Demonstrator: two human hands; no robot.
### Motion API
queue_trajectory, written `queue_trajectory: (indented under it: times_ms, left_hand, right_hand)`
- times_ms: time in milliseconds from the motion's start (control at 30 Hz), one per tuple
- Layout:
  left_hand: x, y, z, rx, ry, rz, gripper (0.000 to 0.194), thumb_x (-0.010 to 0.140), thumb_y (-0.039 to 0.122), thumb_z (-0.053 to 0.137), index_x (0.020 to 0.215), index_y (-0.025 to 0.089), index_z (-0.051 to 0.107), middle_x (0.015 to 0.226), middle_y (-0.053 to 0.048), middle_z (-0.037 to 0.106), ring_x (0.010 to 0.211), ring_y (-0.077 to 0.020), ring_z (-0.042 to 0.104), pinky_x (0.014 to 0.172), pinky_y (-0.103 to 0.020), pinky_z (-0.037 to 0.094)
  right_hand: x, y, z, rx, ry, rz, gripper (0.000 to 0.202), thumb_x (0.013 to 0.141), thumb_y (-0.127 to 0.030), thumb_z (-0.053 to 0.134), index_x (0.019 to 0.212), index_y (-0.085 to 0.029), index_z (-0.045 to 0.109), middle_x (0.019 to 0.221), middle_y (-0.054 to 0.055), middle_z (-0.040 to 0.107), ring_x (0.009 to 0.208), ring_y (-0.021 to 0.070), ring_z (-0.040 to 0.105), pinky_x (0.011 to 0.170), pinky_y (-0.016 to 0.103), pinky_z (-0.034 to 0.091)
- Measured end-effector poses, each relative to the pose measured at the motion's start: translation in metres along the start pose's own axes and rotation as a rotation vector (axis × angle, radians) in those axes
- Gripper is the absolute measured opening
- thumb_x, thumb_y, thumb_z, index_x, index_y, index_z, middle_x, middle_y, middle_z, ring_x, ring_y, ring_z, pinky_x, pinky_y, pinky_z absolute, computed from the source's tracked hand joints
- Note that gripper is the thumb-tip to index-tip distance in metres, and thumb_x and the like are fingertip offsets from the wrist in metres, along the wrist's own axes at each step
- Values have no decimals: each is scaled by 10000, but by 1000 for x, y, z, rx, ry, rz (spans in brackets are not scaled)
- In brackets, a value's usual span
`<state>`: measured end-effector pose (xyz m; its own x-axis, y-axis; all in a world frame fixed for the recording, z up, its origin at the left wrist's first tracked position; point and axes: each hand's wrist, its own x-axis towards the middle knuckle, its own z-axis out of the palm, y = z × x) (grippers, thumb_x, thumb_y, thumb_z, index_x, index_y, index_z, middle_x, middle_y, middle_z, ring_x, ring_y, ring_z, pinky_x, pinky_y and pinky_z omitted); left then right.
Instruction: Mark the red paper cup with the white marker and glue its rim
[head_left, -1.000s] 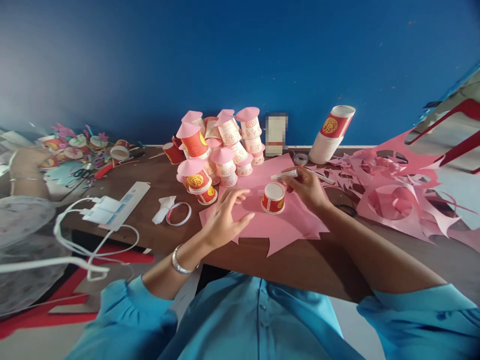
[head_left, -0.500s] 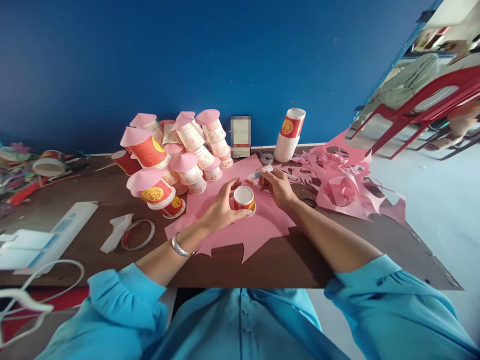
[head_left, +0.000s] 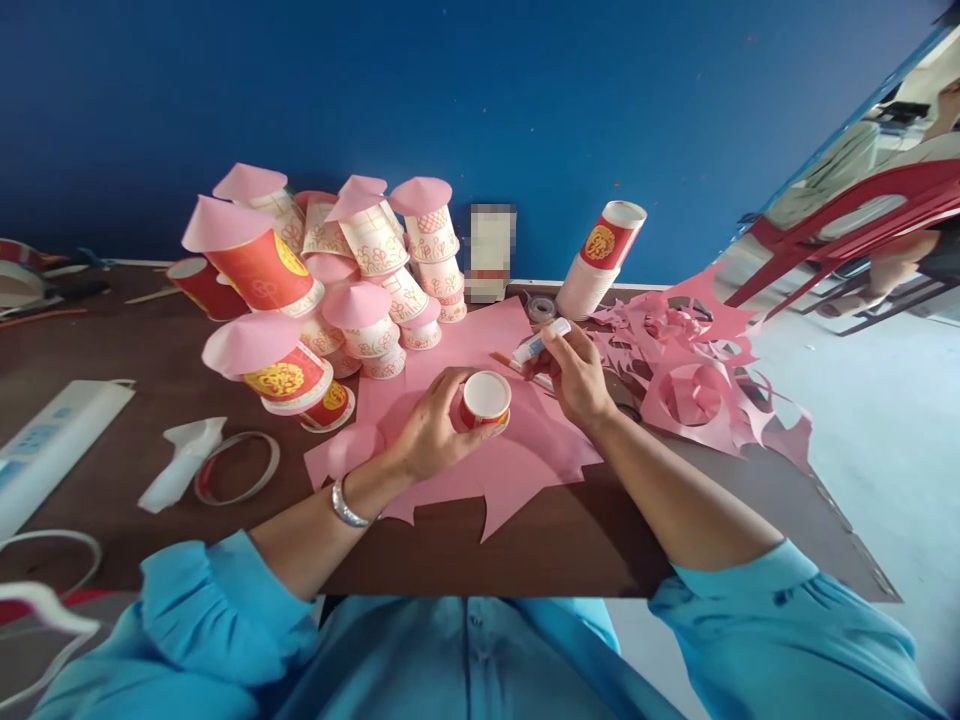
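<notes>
My left hand (head_left: 435,425) is wrapped round a short red paper cup (head_left: 487,397), its white round face turned up towards me. In my right hand (head_left: 574,375) is a white and blue glue stick (head_left: 541,341), pinched between thumb and fingers to the right of the cup. Both hands are over a pink paper sheet (head_left: 450,475) with jagged cut edges. A brown-tipped pencil or brush (head_left: 502,359) lies on the sheet beside my right hand.
Paper-cup towers with pink cone roofs (head_left: 360,305) crowd the left. Behind my right hand stand stacked paper cups (head_left: 600,260) and a tape roll (head_left: 541,309). Pink paper scraps (head_left: 690,375) heap at right. A power strip (head_left: 60,440) lies far left; a red chair (head_left: 847,220) stands beyond the table.
The camera view has shifted, so the towers appear larger and further left. My left hand has tipped the cup slightly and raised it a little. The glue stick stays in my right hand.
</notes>
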<state>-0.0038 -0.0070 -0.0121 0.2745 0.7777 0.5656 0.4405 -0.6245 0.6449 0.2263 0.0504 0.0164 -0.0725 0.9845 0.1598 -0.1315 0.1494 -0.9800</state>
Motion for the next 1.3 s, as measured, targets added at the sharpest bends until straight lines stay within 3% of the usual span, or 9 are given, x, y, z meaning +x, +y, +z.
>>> queue_trajectory:
  times_ms: [233, 367, 467, 600, 733, 900, 1100, 1167, 1300]
  left_hand:
    - [-4, -7, -7, -46, -35, -48, 691, 889, 545, 969, 1450, 296, 652, 1393, -114, 788, 1268, -324, 794, 1073, -515, 691]
    - [-2, -4, -15, -75, 91, -11, 783, 870, 681, 951, 1479, 288, 655, 1420, -132, 774, 1306, -342, 775, 1123, -551, 669]
    - [3, 7, -20, -85, 172, 64, 673, 939, 686, 887, 1455, 313, 669, 1381, -113, 798, 1281, -318, 782, 1094, -533, 679]
    - [7, 23, -24, -130, 185, 141, 452, 1029, 547, 846, 1389, 316, 702, 1283, -88, 853, 1162, -268, 828, 984, -472, 707]
    - [10, 31, -25, -78, 206, 193, 139, 1079, 324, 793, 1206, 294, 748, 1084, -33, 880, 953, -205, 837, 851, -399, 699]
    - [13, 30, -31, -33, 269, 204, 116, 1067, 326, 794, 1165, 298, 740, 1027, -26, 863, 934, -215, 816, 842, -429, 699]
    - [13, 28, -31, -95, 199, 189, 113, 1077, 357, 793, 1153, 282, 753, 1051, -42, 855, 945, -208, 804, 842, -414, 694]
    - [13, 28, -31, -83, 212, 206, 108, 1076, 346, 801, 1155, 289, 753, 1052, -35, 856, 952, -203, 807, 850, -409, 697]
    - [15, 26, -31, -48, 267, 199, 130, 1080, 385, 807, 1160, 299, 751, 1048, -29, 864, 967, -207, 812, 860, -413, 700]
  right_hand:
    - [-7, -6, 5, -48, -39, 47, 684, 870, -949, 766, 965, -293, 594, 867, 31, 768, 812, 229, 772, 661, 348, 622]
    - [-18, -18, 11, -58, -88, -33, 586, 940, -861, 779, 1139, -321, 667, 1095, 56, 814, 966, 242, 796, 781, 379, 674]
    - [-28, -25, 19, -18, -177, -163, 518, 946, -815, 835, 1140, -341, 755, 1239, 60, 801, 1073, 259, 793, 835, 404, 689]
    - [-38, -28, 27, -106, -282, -297, 458, 955, -803, 853, 1067, -360, 838, 1133, 52, 812, 1143, 294, 785, 1035, 504, 682]
    - [-43, -28, 24, -227, -273, -285, 509, 960, -800, 848, 1220, -364, 819, 1134, 56, 826, 1038, 277, 792, 981, 484, 694]
    - [-45, -34, 14, -467, -286, -400, 485, 1091, -773, 660, 1269, -342, 792, 1068, 80, 827, 939, 293, 801, 978, 498, 680]
    - [-41, -35, 6, -753, -241, -456, 783, 1109, -924, 327, 827, -306, 716, 672, 40, 606, 633, 248, 635, 732, 403, 578]
    - [-38, -33, 6, -759, -217, -510, 788, 1125, -905, 289, 846, -307, 720, 743, 60, 665, 710, 262, 670, 768, 417, 585]
    - [-30, -28, 9, -708, -241, -693, 712, 1144, -867, 350, 1186, -299, 777, 1091, 113, 812, 1036, 323, 759, 934, 483, 606]
